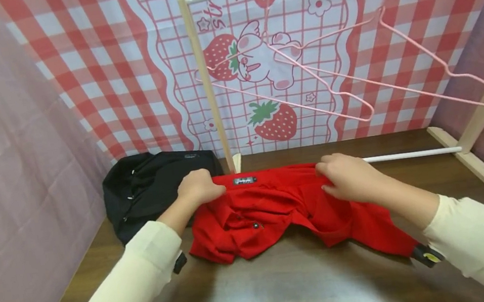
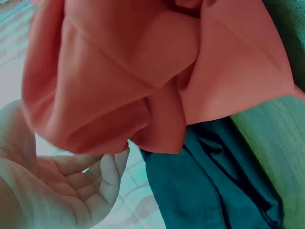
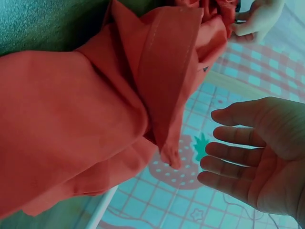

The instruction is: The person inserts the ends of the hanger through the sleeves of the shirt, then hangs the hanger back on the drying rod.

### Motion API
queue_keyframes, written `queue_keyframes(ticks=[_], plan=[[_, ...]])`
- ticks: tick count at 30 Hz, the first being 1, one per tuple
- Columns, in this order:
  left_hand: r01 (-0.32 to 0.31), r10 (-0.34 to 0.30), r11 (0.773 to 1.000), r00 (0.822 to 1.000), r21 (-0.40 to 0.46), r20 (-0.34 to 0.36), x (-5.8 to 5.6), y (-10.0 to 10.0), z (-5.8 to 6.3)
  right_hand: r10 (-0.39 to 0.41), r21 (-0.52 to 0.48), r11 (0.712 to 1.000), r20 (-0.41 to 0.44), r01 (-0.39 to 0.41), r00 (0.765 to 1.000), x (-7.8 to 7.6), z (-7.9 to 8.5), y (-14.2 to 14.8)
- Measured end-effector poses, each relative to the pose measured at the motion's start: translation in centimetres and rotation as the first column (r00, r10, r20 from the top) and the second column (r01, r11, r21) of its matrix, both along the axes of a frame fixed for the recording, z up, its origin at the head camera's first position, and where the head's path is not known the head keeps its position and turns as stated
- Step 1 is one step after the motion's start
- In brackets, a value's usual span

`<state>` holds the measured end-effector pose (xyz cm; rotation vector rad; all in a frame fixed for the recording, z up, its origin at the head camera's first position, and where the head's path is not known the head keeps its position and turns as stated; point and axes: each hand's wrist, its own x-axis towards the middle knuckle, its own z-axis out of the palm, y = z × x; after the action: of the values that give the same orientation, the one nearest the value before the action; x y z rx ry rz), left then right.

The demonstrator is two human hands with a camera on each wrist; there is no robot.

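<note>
Your left hand (image 1: 200, 186) has the upper left edge of the red garment (image 1: 269, 203) pinched, fingers curled in. Your right hand (image 1: 350, 177) is open, fingers nearly straight and just off the cloth going by the right wrist view, so I don't think it's holding anything. The garment's bunched between your hands over the table (image 1: 265, 296); can't tell how much rests on it. Main worry imo: with one side pinched, lifting could let the right side sag and twist. Also watch the black end piece (image 1: 426, 255) by your right sleeve (image 1: 474, 238), it could snag and drag everything. Black garment (image 1: 158, 177) could get tugged too, since it's right behind your left hand.
</note>
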<state>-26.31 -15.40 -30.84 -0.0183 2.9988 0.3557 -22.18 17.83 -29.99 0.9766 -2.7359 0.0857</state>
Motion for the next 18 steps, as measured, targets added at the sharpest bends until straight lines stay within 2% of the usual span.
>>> queue_keyframes(ticks=[6,11,14,18], plan=[[0.066,-0.064,0.997,0.997,0.048,-0.032,0.5,-0.9,0.9,-0.019,-0.014,1.0,0.013,0.019,1.0,1.3,1.1,0.8],[0.133,-0.135,0.985,0.991,0.111,0.016,1.0,-1.4,1.5,-0.03,-0.034,0.999,0.013,0.03,0.999,2.6,2.7,1.8],[0.14,-0.15,0.975,0.988,0.17,0.046,1.4,-1.4,1.6,-0.036,-0.057,0.998,0.006,0.036,0.999,3.3,3.8,2.4],[0.12,-0.125,0.965,0.992,0.235,0.008,1.9,-1.5,1.7,-0.034,-0.087,0.996,-0.015,0.032,0.999,4.0,5.2,3.7]])
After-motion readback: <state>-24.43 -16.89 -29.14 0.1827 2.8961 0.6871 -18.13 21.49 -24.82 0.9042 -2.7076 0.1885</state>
